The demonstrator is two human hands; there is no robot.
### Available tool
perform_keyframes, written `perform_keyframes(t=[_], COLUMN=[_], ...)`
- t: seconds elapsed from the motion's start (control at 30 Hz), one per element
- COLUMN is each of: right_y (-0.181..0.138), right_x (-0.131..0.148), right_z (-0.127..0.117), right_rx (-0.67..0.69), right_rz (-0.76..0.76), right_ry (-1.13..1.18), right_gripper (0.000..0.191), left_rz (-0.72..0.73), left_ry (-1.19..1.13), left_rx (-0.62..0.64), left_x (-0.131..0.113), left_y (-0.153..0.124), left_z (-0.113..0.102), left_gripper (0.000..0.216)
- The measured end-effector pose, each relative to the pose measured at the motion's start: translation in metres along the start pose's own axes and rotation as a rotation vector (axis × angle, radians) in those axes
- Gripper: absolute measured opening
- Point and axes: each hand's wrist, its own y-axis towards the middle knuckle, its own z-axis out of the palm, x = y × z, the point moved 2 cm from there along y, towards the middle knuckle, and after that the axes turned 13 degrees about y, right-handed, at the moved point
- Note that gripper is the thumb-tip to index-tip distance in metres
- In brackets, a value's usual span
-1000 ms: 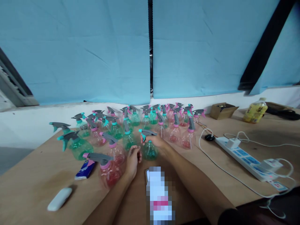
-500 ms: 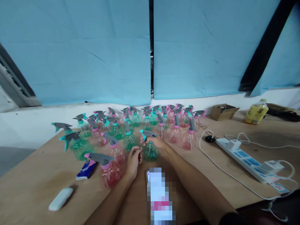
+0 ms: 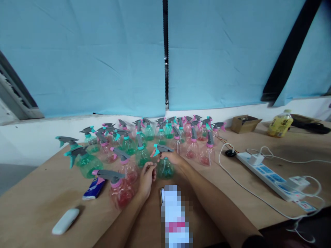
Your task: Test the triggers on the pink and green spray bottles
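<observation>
"Which spray bottle is being handled?"

"The green spray bottle (image 3: 166, 168) in the middle of the tabletop (image 3: 31, 193), upright, its spray head pointing left. Its base seems to rest on the wood."

"How is it held?"

"The right hand (image 3: 171, 156) has its fingers wrapped around the neck, just under the spray head. I'd guess the narrow neck suits a grip better than the wide, round body."

"And the left hand (image 3: 148, 176)?"

"Just beside it, on the left. Those fingers are curled in on themselves, with nothing visible inside. Perhaps it sits there to be close to the bottle."

"What surrounds them?"

"A red spray bottle (image 3: 121, 193) stands near the left forearm. On the far side is a crowd of other spray bottles (image 3: 126, 144), green and pink mixed, most likely pushed back to leave working room in front."

"Anything nearer?"

"A phone (image 3: 176, 213) lies between the forearms, its screen blurred out; maybe put there to be in sight. A blue packet (image 3: 93, 188) and a white case (image 3: 66, 221) lie to the left."

"And the right side?"

"A power strip (image 3: 269, 176) with chargers plugged in, well apart from the bottles, and a cardboard box (image 3: 244, 124) at the far edge."
</observation>
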Motion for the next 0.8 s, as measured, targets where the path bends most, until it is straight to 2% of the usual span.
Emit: perform_keyframes(t=[0.17,0.5,0.8], right_y=[0.001,0.002,0.002], right_x=[-0.003,-0.001,-0.01], right_z=[0.001,0.001,-0.003], right_rx=[-0.042,-0.004,-0.064], right_rz=[0.015,-0.022,-0.062], right_ry=[0.017,0.028,-0.008], right_gripper=[0.023,0.024,0.022], left_rz=[-0.004,0.003,0.005], left_ry=[0.003,0.007,-0.005], left_rx=[-0.001,-0.002,0.006], left_x=[0.0,0.0,0.0], left_y=[0.001,0.0,0.0], left_z=[0.0,0.0,0.0], left_gripper=[0.028,0.026,0.028])
